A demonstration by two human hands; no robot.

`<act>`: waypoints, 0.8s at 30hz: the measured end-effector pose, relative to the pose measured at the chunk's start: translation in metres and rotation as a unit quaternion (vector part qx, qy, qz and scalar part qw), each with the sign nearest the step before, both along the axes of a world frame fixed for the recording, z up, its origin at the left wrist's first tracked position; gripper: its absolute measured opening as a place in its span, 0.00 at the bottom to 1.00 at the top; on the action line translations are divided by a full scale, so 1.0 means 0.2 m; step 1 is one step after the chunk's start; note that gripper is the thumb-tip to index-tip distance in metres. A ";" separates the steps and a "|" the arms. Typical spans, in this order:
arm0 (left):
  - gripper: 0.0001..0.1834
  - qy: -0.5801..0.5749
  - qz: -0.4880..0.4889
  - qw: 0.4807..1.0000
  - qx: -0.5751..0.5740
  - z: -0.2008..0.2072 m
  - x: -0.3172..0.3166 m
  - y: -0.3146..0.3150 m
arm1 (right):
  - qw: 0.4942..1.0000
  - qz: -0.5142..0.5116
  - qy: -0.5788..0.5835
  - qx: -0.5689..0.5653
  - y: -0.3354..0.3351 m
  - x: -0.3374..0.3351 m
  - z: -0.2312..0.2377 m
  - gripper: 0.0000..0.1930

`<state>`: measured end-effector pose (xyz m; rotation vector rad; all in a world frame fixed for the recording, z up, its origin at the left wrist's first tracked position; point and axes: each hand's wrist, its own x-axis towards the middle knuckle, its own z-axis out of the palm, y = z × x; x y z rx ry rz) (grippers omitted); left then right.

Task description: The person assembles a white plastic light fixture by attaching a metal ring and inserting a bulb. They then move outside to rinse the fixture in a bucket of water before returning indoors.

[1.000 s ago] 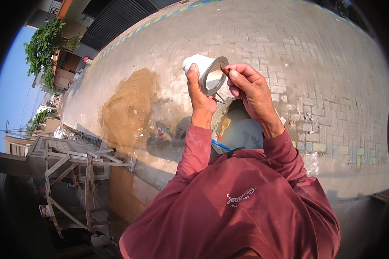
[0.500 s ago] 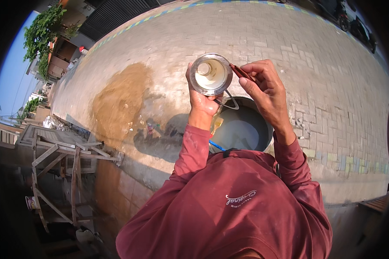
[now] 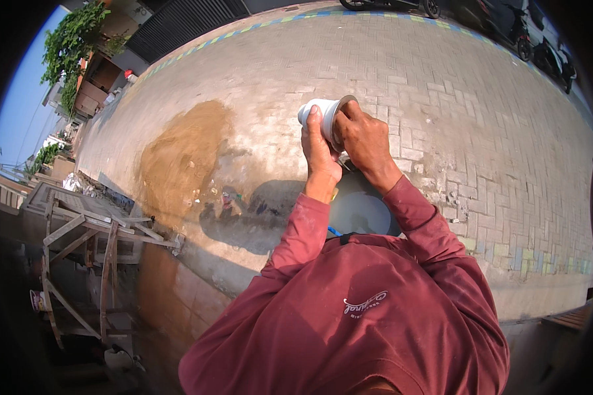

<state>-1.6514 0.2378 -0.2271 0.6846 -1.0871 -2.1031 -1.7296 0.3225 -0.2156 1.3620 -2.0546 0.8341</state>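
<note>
My left hand is wrapped around a white cup-shaped fitting with a metal rim, which looks like a floor drain. The thumb lies along its white side. The fitting is tilted, with its rim facing right. My right hand is closed at that rim, its fingertips out of sight inside the mouth; whatever it grips is hidden there. Both hands are above a round bucket holding greyish water. A small blue piece shows at the bucket's near left edge.
A heap of brown sand lies on the paving at left, with small debris beside it. A wooden frame stands at lower left. Motorbikes are parked at the far right, and a dark gate stands at the back.
The fitting has turned from mouth-up to rim-right. My right hand has moved left to its mouth, and the thin dark red thing it was holding is no longer visible.
</note>
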 end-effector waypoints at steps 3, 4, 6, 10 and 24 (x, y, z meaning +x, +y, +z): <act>0.42 0.032 0.028 0.999 0.008 0.01 0.02 0.04 | 0.999 -0.011 -0.003 0.031 0.01 0.05 0.01 0.06; 0.42 0.010 0.030 0.999 -0.014 0.00 0.02 0.04 | 0.998 -0.011 -0.036 0.054 0.02 0.05 0.00 0.06; 0.43 0.007 0.034 0.998 -0.057 -0.01 0.01 0.04 | 0.990 -0.011 -0.097 0.098 0.01 0.02 -0.01 0.07; 0.40 0.083 0.028 0.987 -0.135 0.02 0.02 0.10 | 0.801 0.227 -0.551 -0.065 0.12 0.01 0.07 0.14; 0.45 0.087 -0.017 0.966 -0.242 0.20 0.04 0.21 | 0.965 0.104 -0.192 -0.144 0.18 0.04 0.04 0.08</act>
